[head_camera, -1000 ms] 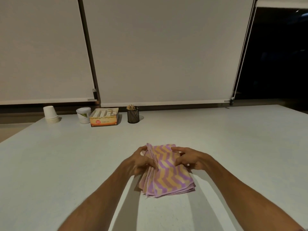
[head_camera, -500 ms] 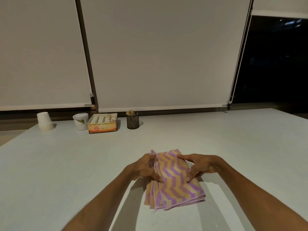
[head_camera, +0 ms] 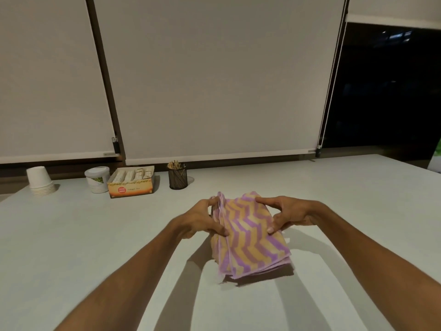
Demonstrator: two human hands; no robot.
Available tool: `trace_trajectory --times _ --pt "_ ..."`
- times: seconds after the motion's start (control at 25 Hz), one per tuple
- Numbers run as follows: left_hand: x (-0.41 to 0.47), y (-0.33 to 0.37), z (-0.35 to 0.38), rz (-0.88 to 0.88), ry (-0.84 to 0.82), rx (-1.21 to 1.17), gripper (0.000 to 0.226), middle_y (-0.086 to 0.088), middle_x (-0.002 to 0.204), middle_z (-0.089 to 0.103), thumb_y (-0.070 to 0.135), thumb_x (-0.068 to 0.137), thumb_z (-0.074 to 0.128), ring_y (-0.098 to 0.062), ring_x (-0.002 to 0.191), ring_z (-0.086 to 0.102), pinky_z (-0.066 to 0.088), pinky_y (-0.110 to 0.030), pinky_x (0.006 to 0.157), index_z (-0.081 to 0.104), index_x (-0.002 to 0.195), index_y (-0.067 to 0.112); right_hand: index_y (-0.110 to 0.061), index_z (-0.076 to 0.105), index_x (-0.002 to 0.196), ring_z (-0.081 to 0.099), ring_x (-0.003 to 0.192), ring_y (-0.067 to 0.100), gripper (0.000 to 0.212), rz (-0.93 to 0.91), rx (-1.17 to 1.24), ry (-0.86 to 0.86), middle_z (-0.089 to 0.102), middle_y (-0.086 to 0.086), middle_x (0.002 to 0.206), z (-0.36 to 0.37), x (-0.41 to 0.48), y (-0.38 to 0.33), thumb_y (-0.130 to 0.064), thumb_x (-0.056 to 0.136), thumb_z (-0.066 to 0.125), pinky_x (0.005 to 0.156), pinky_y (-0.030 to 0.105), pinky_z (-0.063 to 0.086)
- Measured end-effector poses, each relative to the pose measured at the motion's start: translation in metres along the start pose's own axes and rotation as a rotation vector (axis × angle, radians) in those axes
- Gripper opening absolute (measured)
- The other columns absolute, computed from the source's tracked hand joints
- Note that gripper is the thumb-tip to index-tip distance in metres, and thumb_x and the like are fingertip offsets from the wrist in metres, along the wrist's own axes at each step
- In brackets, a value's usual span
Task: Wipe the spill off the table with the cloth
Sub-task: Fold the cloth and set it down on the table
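Note:
A folded cloth (head_camera: 250,242) with purple and orange zigzag stripes is held between both hands over the white table (head_camera: 95,235). My left hand (head_camera: 202,219) grips its left edge, thumb on top. My right hand (head_camera: 288,215) pinches its right side, fingers spread over the far corner. The cloth's far part is lifted and its near edge hangs close to the table, casting a shadow. I see no spill on the table.
Along the far edge stand a stack of white paper cups (head_camera: 40,181), a white tub (head_camera: 97,179), an orange box of sachets (head_camera: 131,181) and a black mesh holder (head_camera: 177,177) with sticks. Roller blinds hang behind; a dark window is at the right.
Both hands have raised the cloth's far part off the table and taken a firmer grip on its sides. The head camera has tilted slightly.

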State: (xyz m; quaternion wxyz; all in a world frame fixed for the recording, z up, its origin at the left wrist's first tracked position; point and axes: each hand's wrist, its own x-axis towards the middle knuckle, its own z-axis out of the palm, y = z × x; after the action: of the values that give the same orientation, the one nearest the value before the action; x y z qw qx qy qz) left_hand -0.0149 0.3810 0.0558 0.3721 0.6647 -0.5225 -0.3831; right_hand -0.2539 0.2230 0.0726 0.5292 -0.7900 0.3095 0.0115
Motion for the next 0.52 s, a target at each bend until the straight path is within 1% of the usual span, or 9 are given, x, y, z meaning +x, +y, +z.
trace_trajectory --times 0.08,0.2,0.28,0.4,0.44,0.52 --pt "0.025 0.013 0.001 0.01 0.001 0.006 0.104 -0.001 0.152 0.035 0.011 0.061 0.09 -0.03 0.123 0.054 0.059 -0.035 0.082 0.033 0.149 0.016 -0.036 0.038 0.146 0.065 0.109 0.02 0.098 0.005 -0.018 0.0 0.047 -0.018 0.128 -0.028 0.011 0.0 -0.014 0.065 0.09 0.075 0.031 0.06" --pt "0.074 0.028 0.004 0.001 0.013 -0.005 0.1 -0.003 0.143 0.044 0.009 0.062 0.089 -0.028 0.119 0.057 0.059 -0.037 0.085 0.036 0.147 0.016 -0.035 0.035 0.148 0.063 0.109 0.019 0.101 0.018 -0.042 -0.01 0.046 -0.02 0.126 -0.074 0.038 0.006 -0.013 0.066 0.09 0.073 0.03 0.06" --pt "0.109 0.037 0.004 -0.013 0.023 -0.002 0.098 -0.004 0.136 0.05 0.01 0.063 0.089 -0.027 0.116 0.059 0.06 -0.035 0.082 0.037 0.146 0.016 -0.034 0.032 0.15 0.061 0.108 0.017 0.103 0.033 -0.061 -0.022 0.044 -0.02 0.125 -0.105 0.061 0.01 -0.014 0.066 0.09 0.072 0.028 0.06" --pt "0.165 0.046 0.004 -0.043 0.054 0.003 0.094 -0.005 0.133 0.054 0.009 0.063 0.089 -0.028 0.116 0.06 0.059 -0.038 0.087 0.041 0.143 0.016 -0.033 0.027 0.152 0.058 0.108 0.016 0.106 0.045 -0.09 -0.043 0.039 -0.015 0.133 -0.15 0.099 0.018 -0.011 0.068 0.088 0.069 0.025 0.06" --pt "0.183 0.048 0.004 -0.05 0.059 0.008 0.091 -0.006 0.132 0.055 0.008 0.063 0.088 -0.028 0.115 0.06 0.059 -0.038 0.087 0.043 0.142 0.016 -0.032 0.026 0.153 0.056 0.111 0.017 0.107 0.046 -0.09 -0.044 0.036 -0.013 0.137 -0.163 0.112 0.021 -0.009 0.069 0.088 0.069 0.025 0.06" --pt "0.218 0.048 0.002 -0.067 0.058 0.025 0.084 -0.005 0.128 0.057 0.01 0.065 0.088 -0.026 0.112 0.061 0.059 -0.033 0.081 0.046 0.138 0.017 -0.031 0.025 0.153 0.053 0.117 0.021 0.107 0.044 -0.085 -0.041 0.032 -0.011 0.139 -0.187 0.137 0.029 -0.006 0.069 0.087 0.069 0.024 0.06"
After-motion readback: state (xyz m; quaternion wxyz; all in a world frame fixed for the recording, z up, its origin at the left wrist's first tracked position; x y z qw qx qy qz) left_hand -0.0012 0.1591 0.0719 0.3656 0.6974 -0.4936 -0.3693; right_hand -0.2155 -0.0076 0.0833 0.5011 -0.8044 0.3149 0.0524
